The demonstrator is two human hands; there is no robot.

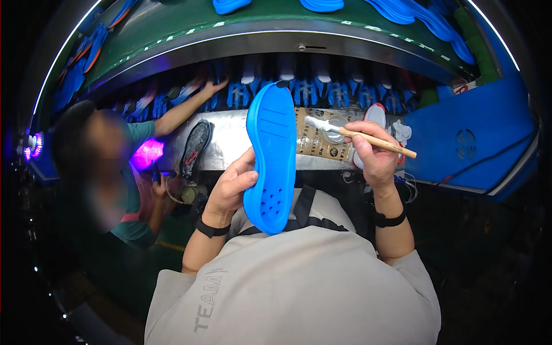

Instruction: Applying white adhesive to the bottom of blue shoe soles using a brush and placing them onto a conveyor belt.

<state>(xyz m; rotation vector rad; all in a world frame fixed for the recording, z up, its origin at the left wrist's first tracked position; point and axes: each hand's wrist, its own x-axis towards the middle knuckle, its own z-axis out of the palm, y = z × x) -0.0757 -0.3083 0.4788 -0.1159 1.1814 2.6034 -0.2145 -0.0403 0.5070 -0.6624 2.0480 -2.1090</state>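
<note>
Upright in front of my chest is a blue shoe sole, its hollow inner face with grooves and small round holes turned toward me. My left hand grips its left edge, thumb over the rim. In my right hand is a wooden-handled brush, its white-coated bristles pointing left, a short gap from the sole. Behind the brush, a round clear dish rests on brown printed tape that covers part of the metal bench.
A dark shoe upper lies on the bench at left; a red-and-white shoe stands at right. Beyond, several shoes fill a rack below a green conveyor carrying blue soles. A co-worker reaches toward the rack at left. A blue panel borders the right.
</note>
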